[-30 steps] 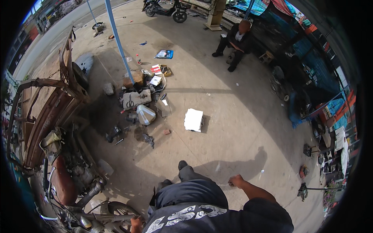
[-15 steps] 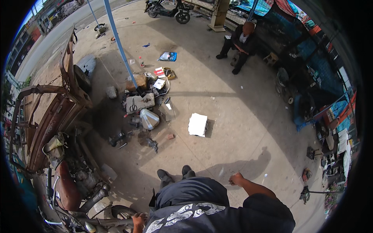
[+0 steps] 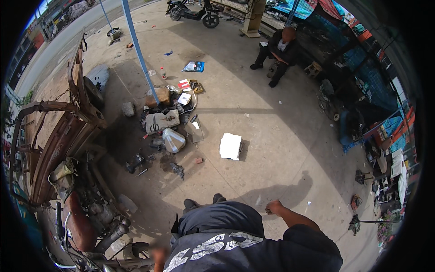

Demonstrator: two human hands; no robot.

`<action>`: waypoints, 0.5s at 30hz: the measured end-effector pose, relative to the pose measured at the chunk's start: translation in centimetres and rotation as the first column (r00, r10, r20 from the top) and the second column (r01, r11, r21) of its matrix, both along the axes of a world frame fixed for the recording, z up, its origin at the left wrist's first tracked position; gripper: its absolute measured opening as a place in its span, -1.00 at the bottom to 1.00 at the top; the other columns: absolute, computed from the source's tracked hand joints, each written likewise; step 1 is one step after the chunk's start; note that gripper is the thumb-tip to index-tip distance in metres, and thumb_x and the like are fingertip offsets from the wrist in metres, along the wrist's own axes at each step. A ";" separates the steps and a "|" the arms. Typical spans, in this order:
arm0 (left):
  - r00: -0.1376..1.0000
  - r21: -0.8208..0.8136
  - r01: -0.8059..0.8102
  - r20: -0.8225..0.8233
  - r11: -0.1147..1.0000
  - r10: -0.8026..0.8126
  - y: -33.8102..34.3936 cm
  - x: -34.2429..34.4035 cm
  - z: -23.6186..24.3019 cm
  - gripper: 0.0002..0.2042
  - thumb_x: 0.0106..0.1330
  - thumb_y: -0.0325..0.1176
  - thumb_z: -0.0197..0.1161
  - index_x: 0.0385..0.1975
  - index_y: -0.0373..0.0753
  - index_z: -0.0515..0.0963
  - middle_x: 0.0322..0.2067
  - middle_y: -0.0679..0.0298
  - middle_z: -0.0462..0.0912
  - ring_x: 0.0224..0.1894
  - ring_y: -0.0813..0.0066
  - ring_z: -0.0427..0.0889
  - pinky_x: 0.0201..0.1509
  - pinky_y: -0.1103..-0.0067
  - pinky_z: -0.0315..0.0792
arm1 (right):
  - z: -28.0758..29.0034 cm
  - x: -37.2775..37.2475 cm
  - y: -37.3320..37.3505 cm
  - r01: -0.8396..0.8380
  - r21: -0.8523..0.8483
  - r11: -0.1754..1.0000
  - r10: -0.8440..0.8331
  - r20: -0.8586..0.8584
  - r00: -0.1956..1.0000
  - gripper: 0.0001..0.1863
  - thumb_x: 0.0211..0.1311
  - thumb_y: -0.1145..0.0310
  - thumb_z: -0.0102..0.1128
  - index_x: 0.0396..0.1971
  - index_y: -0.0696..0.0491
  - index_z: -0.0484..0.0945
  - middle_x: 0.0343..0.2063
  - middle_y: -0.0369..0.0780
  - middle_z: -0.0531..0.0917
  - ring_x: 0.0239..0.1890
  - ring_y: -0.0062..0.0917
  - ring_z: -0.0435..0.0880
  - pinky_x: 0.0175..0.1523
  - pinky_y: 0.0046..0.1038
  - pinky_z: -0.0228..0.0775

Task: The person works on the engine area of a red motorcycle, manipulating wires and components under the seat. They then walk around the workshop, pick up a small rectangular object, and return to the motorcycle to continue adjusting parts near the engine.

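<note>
At the lower edge, my left hand [image 3: 158, 253] is blurred beside the rusty motor tricycle [image 3: 80, 224]. Its fingers are smeared, so I cannot tell whether it touches the metal there. My right hand [image 3: 273, 207] hangs in the air to the right of my body, fingers curled in, with no object showing in it. Below it lies concrete floor with my shadow [image 3: 294, 188]. A white block-shaped thing [image 3: 230, 146] sits on the floor ahead of my feet, apart from both hands.
A blue pole [image 3: 142, 59] rises by stones, tools and a taped bundle [image 3: 173, 140]. The tricycle's rusty cargo bed [image 3: 56, 149] fills the left. A seated person [image 3: 278, 54] is at the far right; a scooter [image 3: 192, 12] stands at the back. A brick piece [image 3: 198, 160] lies nearer.
The view has shifted slightly. My left hand has moved up a little beside the tricycle and is now blurred; my right hand stays almost where it was.
</note>
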State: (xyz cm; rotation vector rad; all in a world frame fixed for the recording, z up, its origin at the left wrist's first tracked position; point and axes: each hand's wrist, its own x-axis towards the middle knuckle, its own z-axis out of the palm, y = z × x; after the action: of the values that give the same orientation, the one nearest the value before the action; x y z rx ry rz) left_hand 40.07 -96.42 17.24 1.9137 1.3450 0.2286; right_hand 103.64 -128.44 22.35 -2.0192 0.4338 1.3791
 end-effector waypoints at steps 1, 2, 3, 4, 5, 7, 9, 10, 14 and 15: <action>1.000 -0.070 -0.028 -0.003 0.997 0.028 0.3 -0.5 -0.5 -0.82 0.10 -0.33 0.24 -0.30 -0.18 0.54 -0.43 0.15 0.56 -0.38 0.17 0.56 -0.32 0.25 0.39 | 0.3 -0.1 0.2 0.002 -0.004 1.000 -0.002 0.013 1.000 -0.88 0.17 0.52 0.10 -0.40 0.27 0.56 -0.49 -0.07 0.64 -0.55 -0.34 0.64 -0.44 -0.35 0.54; 0.998 -0.142 -0.056 -0.006 0.988 0.056 0.7 -0.7 -0.8 -0.81 0.08 -0.30 0.25 -0.31 -0.16 0.54 -0.42 0.15 0.55 -0.36 0.14 0.54 -0.29 0.23 0.37 | 0.1 -0.2 -0.1 -0.018 -0.008 1.000 0.018 0.008 1.000 -0.89 0.17 0.52 0.10 -0.39 0.26 0.56 -0.49 -0.07 0.64 -0.55 -0.35 0.64 -0.43 -0.34 0.54; 0.997 -0.213 -0.083 -0.012 0.974 0.082 0.9 -0.9 -1.0 -0.80 0.05 -0.28 0.25 -0.32 -0.13 0.55 -0.41 0.14 0.54 -0.34 0.11 0.52 -0.26 0.21 0.34 | -0.1 -0.4 -0.6 -0.037 -0.012 0.999 0.037 0.004 0.999 -0.89 0.17 0.52 0.10 -0.39 0.26 0.56 -0.49 -0.08 0.64 -0.56 -0.35 0.64 -0.43 -0.34 0.55; 0.996 -0.207 -0.085 -0.010 0.975 0.084 0.9 -1.0 -1.2 -0.82 0.05 -0.29 0.25 -0.34 -0.13 0.55 -0.42 0.14 0.54 -0.34 0.12 0.52 -0.27 0.22 0.35 | -0.2 -0.5 -0.9 -0.057 -0.017 0.998 0.057 -0.001 0.998 -0.89 0.16 0.52 0.11 -0.39 0.25 0.56 -0.49 -0.08 0.64 -0.56 -0.35 0.64 -0.42 -0.33 0.55; 0.996 -0.198 -0.088 -0.009 0.976 0.087 1.0 -1.1 -1.5 -0.83 0.06 -0.30 0.24 -0.35 -0.14 0.55 -0.43 0.15 0.54 -0.35 0.14 0.53 -0.27 0.23 0.35 | -0.1 -0.7 -0.8 -0.059 -0.015 0.998 0.059 -0.010 0.998 -0.87 0.18 0.50 0.11 -0.37 0.26 0.56 -0.48 -0.07 0.64 -0.54 -0.35 0.65 -0.41 -0.34 0.55; 0.997 -0.197 -0.076 -0.028 0.978 0.072 1.0 -1.5 -1.7 -0.84 0.07 -0.31 0.24 -0.35 -0.15 0.54 -0.42 0.13 0.54 -0.33 0.13 0.53 -0.25 0.22 0.36 | 0.4 -1.3 -0.5 -0.064 -0.012 0.998 0.064 -0.026 0.998 -0.83 0.22 0.45 0.11 -0.33 0.28 0.54 -0.46 -0.06 0.62 -0.51 -0.35 0.65 -0.40 -0.35 0.54; 0.998 -0.218 -0.044 -0.062 0.975 0.031 1.2 -0.1 0.7 -0.82 0.09 -0.31 0.23 -0.32 -0.18 0.54 -0.37 0.09 0.55 -0.30 0.09 0.53 -0.22 0.18 0.36 | 0.4 -1.4 -0.6 -0.035 0.001 0.999 0.035 -0.040 0.999 -0.83 0.22 0.46 0.11 -0.33 0.29 0.53 -0.46 -0.05 0.62 -0.52 -0.34 0.64 -0.40 -0.34 0.54; 0.999 -0.171 -0.023 -0.051 0.985 0.014 1.0 -0.3 0.5 -0.81 0.10 -0.31 0.23 -0.30 -0.19 0.53 -0.34 0.07 0.55 -0.28 0.07 0.53 -0.20 0.17 0.37 | 0.4 -1.5 -0.6 -0.020 0.007 1.000 0.020 -0.048 0.999 -0.83 0.22 0.47 0.11 -0.32 0.29 0.53 -0.46 -0.04 0.62 -0.53 -0.34 0.64 -0.41 -0.34 0.54; 0.999 -0.089 -0.012 -0.044 0.996 0.008 -0.5 -1.3 -1.4 -0.78 0.14 -0.34 0.21 -0.24 -0.25 0.51 -0.24 -0.01 0.53 -0.21 -0.01 0.52 -0.15 0.11 0.37 | 0.5 -1.0 -0.1 -0.025 -0.004 1.000 0.025 -0.046 0.999 -0.84 0.22 0.48 0.10 -0.34 0.30 0.53 -0.47 -0.04 0.60 -0.54 -0.34 0.63 -0.42 -0.33 0.52; 0.998 -0.106 -0.026 -0.055 0.994 0.020 -1.2 -2.3 -2.6 -0.78 0.15 -0.35 0.21 -0.23 -0.27 0.50 -0.21 -0.03 0.52 -0.19 -0.03 0.52 -0.13 0.10 0.36 | 0.5 -0.8 -0.4 -0.039 0.005 0.999 0.039 -0.049 0.998 -0.85 0.22 0.48 0.10 -0.35 0.29 0.53 -0.48 -0.05 0.60 -0.55 -0.34 0.62 -0.42 -0.33 0.52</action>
State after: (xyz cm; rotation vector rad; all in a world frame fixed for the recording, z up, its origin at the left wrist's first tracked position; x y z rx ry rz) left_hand 37.79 -97.61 14.68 1.8282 1.3871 0.1152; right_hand 102.82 -128.87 22.90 -2.0040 0.4153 1.4540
